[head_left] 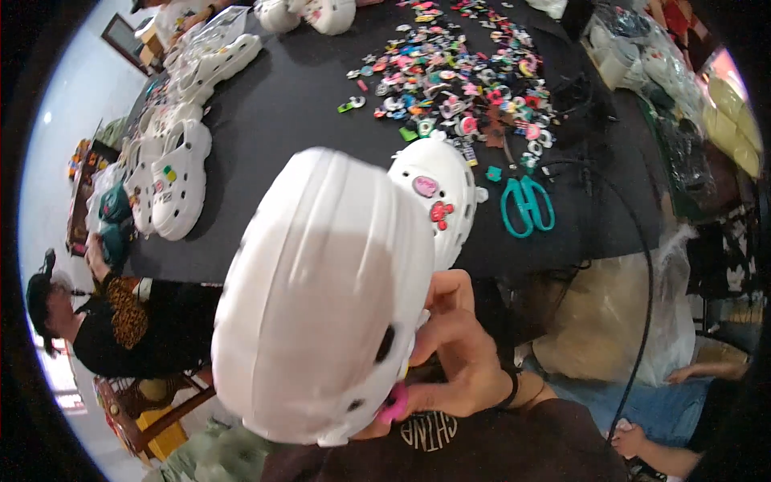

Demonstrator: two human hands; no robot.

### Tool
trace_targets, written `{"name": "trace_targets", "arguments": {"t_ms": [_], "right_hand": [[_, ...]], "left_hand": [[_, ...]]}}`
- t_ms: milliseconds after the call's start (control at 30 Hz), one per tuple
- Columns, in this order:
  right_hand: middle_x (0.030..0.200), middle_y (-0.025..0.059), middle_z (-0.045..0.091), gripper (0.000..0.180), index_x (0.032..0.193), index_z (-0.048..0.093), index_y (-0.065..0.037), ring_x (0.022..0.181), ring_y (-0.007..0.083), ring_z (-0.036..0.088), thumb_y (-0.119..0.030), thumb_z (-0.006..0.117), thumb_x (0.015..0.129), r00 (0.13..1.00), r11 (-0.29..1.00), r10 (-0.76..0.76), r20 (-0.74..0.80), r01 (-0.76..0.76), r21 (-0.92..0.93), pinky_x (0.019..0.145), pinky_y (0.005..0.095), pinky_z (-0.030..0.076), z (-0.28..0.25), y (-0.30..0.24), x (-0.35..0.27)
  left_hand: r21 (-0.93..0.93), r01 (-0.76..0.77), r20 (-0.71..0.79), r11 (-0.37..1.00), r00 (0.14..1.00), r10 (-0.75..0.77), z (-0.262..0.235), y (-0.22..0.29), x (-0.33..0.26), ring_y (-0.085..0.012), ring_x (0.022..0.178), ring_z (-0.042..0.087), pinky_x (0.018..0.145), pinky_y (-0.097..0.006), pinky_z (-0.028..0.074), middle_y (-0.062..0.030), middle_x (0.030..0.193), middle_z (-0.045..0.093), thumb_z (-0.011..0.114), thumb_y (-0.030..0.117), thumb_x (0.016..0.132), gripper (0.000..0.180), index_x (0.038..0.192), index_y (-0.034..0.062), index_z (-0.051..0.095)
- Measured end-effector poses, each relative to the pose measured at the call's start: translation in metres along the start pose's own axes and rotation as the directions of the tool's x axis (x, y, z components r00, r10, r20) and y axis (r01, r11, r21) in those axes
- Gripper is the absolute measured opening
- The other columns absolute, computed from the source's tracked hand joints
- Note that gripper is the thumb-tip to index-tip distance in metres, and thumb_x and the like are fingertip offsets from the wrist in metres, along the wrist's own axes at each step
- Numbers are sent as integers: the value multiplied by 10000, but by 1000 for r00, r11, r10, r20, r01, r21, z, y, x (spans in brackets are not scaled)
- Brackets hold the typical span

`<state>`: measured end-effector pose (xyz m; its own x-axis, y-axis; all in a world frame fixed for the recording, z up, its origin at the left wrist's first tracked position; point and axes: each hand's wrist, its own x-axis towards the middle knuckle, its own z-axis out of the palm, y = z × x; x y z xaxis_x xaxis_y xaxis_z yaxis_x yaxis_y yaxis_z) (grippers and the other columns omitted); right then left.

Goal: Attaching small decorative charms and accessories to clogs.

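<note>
A white clog (321,265) is held up large and close, its outer side and holes turned partly toward me. My right hand (462,353) comes in from the lower right, fingers bent at the clog's lower right edge. Between its fingertips a small pink shoe charm (393,403) shows, touching the clog by a hole. My left hand is not visible; the clog covers the space behind it. Just beyond, a second white clog (450,185) lies on the table with a pink oval charm (425,187) and a red charm (441,214) in it.
A big pile of colourful charms (458,80) spreads over the black table (281,104). Teal-handled scissors (528,206) lie to the right. White clogs (181,181) line the left edge. A person (136,321) sits at left, and another person's hand (630,439) shows at lower right.
</note>
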<state>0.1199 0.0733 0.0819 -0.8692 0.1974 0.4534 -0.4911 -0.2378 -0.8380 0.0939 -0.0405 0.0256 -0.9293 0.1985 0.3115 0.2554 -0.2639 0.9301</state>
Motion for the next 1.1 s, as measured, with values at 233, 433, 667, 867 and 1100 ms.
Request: {"name": "trace_targets", "arguments": {"t_ms": [233,433,667,867,1100], "right_hand": [[1474,146,36,1132,1408,-73,-144,1370,286,93,-61,784,673,987,913,92,133,-137,385,1077,484,132,6,-1,-6],[1488,156,-94,1199,1388,-231,-92,1381,277,-45,-143,758,713,975,911,167,146,-209,355,1095,438,32,4,-14,1],[1487,132,-85,1201,1392,-234,-147,1384,276,4,-39,744,702,988,955,140,-64,-118,272,1095,457,118,16,-10,-17],[1475,167,-77,1191,1385,-240,-144,1379,308,22,-17,726,700,994,988,50,-98,-35,151,1090,467,141,21,-3,-10],[1441,202,15,1174,1383,-222,-108,1347,330,108,-43,729,697,994,998,43,-96,-48,-47,1073,458,167,22,5,12]], "left_hand": [[-160,44,83,986,996,-31,21,-9,16,-280,1131,495,957,-366,391,-187,1258,476,534,51,867,479,1306,-29,358],[-236,73,110,969,993,-48,27,-9,26,-283,1136,491,959,-369,390,-189,1265,470,533,60,870,488,1313,-28,348],[-310,94,115,946,992,-60,31,-1,36,-287,1141,487,962,-373,389,-192,1272,462,532,71,873,499,1321,-28,335],[-337,117,83,934,992,-95,24,9,31,-290,1145,483,964,-377,387,-195,1278,456,530,81,875,509,1328,-27,324],[-311,133,-51,941,986,-156,-4,23,17,-294,1151,479,966,-380,386,-198,1285,449,529,92,878,521,1336,-26,311]]}}
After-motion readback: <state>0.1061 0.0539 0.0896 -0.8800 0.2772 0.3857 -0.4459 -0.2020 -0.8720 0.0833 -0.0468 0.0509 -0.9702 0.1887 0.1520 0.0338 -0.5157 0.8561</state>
